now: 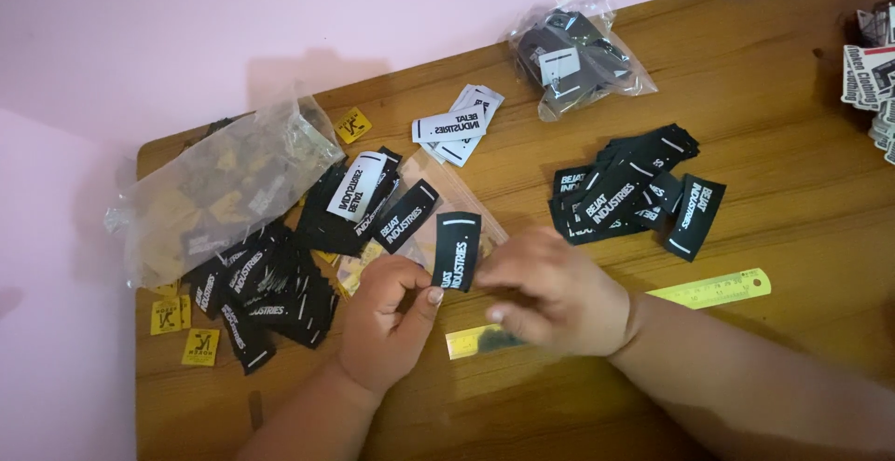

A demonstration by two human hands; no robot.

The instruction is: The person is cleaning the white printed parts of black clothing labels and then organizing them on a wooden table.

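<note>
I saw my left hand [390,316] pinching a black label [457,251] by its lower edge, thumb against fingers, and holding it upright just above the wooden desk [792,191]. My right hand [555,293] sat just beside it, fingers curled and touching the label's right edge; I could not tell whether they actually gripped it. Under that hand lay a yellow-green ruler [718,287], running out to the right. Left of my left hand sat a loose heap of black labels [266,288], with small yellow tags [200,346] scattered at its edge, and a clear plastic bag [219,191] of mixed tags behind it. Another pile of black labels [634,186] lay beyond my right hand. Farther back were a few white labels [457,125] and a smaller sealed bag [573,51] of dark pieces.
</note>
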